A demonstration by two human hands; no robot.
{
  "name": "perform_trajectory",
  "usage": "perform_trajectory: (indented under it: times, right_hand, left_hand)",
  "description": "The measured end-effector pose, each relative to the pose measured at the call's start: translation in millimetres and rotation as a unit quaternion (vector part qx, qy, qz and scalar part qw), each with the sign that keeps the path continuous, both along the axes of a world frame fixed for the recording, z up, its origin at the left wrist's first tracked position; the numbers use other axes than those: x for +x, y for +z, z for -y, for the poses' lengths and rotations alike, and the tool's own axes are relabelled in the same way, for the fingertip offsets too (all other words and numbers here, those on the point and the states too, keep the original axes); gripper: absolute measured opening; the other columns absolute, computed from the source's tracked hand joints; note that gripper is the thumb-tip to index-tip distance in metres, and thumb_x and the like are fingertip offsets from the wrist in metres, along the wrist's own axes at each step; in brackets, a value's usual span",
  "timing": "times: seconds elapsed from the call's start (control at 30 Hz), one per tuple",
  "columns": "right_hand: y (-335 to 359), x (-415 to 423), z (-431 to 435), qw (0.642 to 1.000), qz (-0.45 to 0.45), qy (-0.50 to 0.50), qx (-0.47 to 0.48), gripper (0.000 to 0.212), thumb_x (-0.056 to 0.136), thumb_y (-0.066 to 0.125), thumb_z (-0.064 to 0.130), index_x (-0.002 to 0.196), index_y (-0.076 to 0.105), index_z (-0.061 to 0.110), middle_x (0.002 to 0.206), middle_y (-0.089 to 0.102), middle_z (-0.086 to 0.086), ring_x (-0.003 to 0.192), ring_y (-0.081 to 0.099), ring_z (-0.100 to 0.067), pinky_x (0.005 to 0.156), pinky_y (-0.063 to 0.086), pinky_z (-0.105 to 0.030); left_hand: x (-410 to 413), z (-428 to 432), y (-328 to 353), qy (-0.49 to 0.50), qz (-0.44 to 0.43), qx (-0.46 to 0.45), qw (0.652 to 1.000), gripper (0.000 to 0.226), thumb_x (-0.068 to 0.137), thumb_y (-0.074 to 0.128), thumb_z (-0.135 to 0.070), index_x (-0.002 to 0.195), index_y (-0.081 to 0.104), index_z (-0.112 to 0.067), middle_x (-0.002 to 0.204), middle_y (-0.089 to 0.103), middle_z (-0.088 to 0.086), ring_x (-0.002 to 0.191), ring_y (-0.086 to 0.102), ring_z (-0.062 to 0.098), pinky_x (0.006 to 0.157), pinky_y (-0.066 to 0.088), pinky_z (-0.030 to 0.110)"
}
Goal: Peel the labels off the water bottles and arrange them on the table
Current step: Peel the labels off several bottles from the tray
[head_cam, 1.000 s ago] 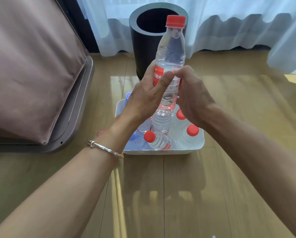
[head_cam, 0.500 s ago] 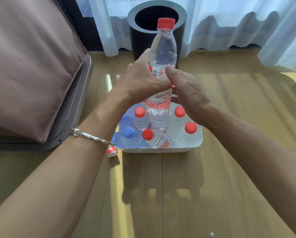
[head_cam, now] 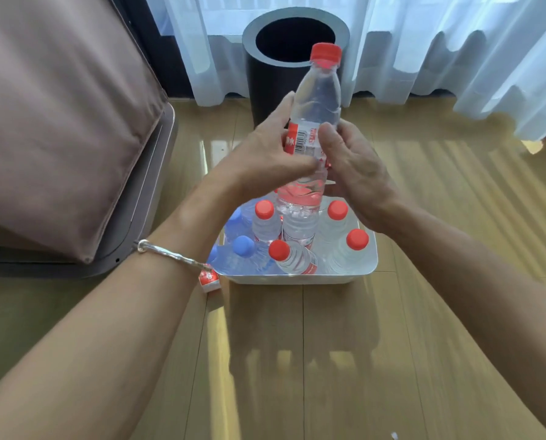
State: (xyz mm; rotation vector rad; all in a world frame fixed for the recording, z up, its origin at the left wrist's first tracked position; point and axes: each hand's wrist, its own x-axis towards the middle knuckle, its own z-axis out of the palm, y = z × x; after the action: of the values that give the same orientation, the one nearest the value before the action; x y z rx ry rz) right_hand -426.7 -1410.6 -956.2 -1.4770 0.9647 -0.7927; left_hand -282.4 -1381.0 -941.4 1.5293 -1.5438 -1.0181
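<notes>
The left hand (head_cam: pixel 265 163) and right hand (head_cam: pixel 357 173) both grip one upright bottle (head_cam: pixel 319 96) around its red label (head_cam: pixel 300 141), above a white tub (head_cam: pixel 297 277) of bottles.

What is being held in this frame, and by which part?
A red-capped water bottle, gripped by the left hand and right hand around its labelled middle, right thumb on the label.
</notes>
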Motion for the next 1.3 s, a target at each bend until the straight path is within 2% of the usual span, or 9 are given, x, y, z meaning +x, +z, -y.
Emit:
perform_trajectory:
  times: [0.07, 0.17, 0.3, 0.43, 0.5, 0.57, 0.87, 1.1, 1.3]
  right_hand:
    - [1, 3, 0, 1.0, -0.022, -0.005, -0.012, 0.031, 0.094, 0.045, 0.05, 0.111, 0.057, 0.027, 0.108, 0.071, -0.005, 0.097, 0.071, -0.022, 0.087, 0.057, -0.053]
    - [3, 5, 2, 0.995, -0.082, -0.03, -0.048, 0.033, 0.086, 0.044, 0.051, 0.099, 0.061, 0.026, 0.094, 0.071, -0.001, 0.088, 0.07, -0.018, 0.081, 0.057, -0.049]
    - [7, 1, 8, 0.982, -0.141, -0.053, -0.115, 0.01, 0.089, 0.051, 0.035, 0.088, 0.057, 0.027, 0.071, 0.058, 0.012, 0.059, 0.056, 0.008, 0.052, 0.041, -0.01]
    - [9, -4, 11, 0.969, -0.2, -0.037, -0.139, 0.022, 0.09, 0.05, 0.036, 0.1, 0.058, 0.019, 0.075, 0.057, 0.01, 0.063, 0.054, -0.005, 0.054, 0.04, -0.02]
    - [7, -6, 10, 0.97, -0.203, -0.026, -0.134, 0.028, 0.091, 0.049, 0.035, 0.109, 0.058, 0.016, 0.085, 0.064, 0.005, 0.073, 0.061, -0.01, 0.062, 0.052, -0.029]
    - [6, -8, 8, 0.969, -0.206, -0.02, -0.131, 0.03, 0.091, 0.049, 0.033, 0.114, 0.058, 0.015, 0.092, 0.066, 0.0, 0.079, 0.063, -0.014, 0.067, 0.054, -0.033]
    - [3, -10, 10, 0.965, -0.226, -0.02, -0.13, 0.027, 0.089, 0.053, 0.032, 0.106, 0.058, 0.011, 0.082, 0.061, 0.003, 0.067, 0.057, -0.01, 0.057, 0.044, -0.026]
    - [1, -13, 8, 0.962, -0.236, -0.011, -0.139, 0.024, 0.093, 0.053, 0.03, 0.108, 0.055, 0.013, 0.082, 0.059, 0.006, 0.065, 0.055, -0.005, 0.053, 0.037, -0.019]
    - [-1, -16, 7, 0.959, -0.243, -0.026, -0.145, 0.025, 0.096, 0.048, 0.022, 0.119, 0.052, 0.011, 0.098, 0.062, -0.002, 0.075, 0.058, -0.008, 0.055, 0.043, -0.02]
  left_hand:
    - [-2, 4, -6, 0.001, 0.002, 0.008, 1.0, 0.108, 0.068, 0.081, -0.029, 0.153, 0.015, -0.018, 0.103, 0.069, 0.002, 0.095, 0.071, 0.019, 0.09, 0.055, 0.05]
    - [-4, 9, -15, 0.022, 0.035, -0.011, 0.999, 0.118, 0.062, 0.084, -0.041, 0.153, 0.012, -0.018, 0.109, 0.068, 0.001, 0.099, 0.07, 0.022, 0.089, 0.054, 0.053]
    - [-10, 8, -9, 0.047, 0.085, -0.038, 0.995, 0.115, 0.061, 0.076, -0.046, 0.153, 0.014, -0.018, 0.115, 0.065, -0.003, 0.1, 0.067, 0.015, 0.091, 0.054, 0.045]
    - [-12, 4, -4, 0.05, 0.125, -0.013, 0.991, 0.118, 0.066, 0.08, -0.045, 0.155, 0.007, -0.022, 0.116, 0.065, -0.008, 0.099, 0.065, 0.008, 0.09, 0.053, 0.033]
    - [-13, 1, -1, 0.055, 0.158, 0.004, 0.986, 0.12, 0.071, 0.082, -0.041, 0.157, 0.0, -0.024, 0.116, 0.064, -0.012, 0.096, 0.061, 0.004, 0.079, 0.046, 0.012]
    - [-14, -1, 1, 0.058, 0.172, 0.01, 0.983, 0.121, 0.072, 0.082, -0.04, 0.157, -0.004, -0.026, 0.114, 0.063, -0.013, 0.093, 0.059, 0.004, 0.068, 0.04, 0.004]
    - [-20, -7, 0, 0.056, 0.176, 0.018, 0.983, 0.119, 0.071, 0.083, -0.04, 0.157, 0.001, -0.026, 0.115, 0.069, -0.004, 0.098, 0.066, 0.013, 0.082, 0.047, 0.025]
    - [-26, -11, 2, 0.054, 0.203, 0.03, 0.977, 0.117, 0.075, 0.08, -0.037, 0.157, -0.003, -0.023, 0.114, 0.066, -0.002, 0.088, 0.053, 0.008, 0.079, 0.038, 0.022]
    - [-28, -14, 1, 0.041, 0.202, 0.025, 0.978, 0.12, 0.076, 0.081, -0.041, 0.157, -0.005, -0.02, 0.119, 0.067, -0.001, 0.096, 0.062, 0.011, 0.084, 0.043, 0.025]
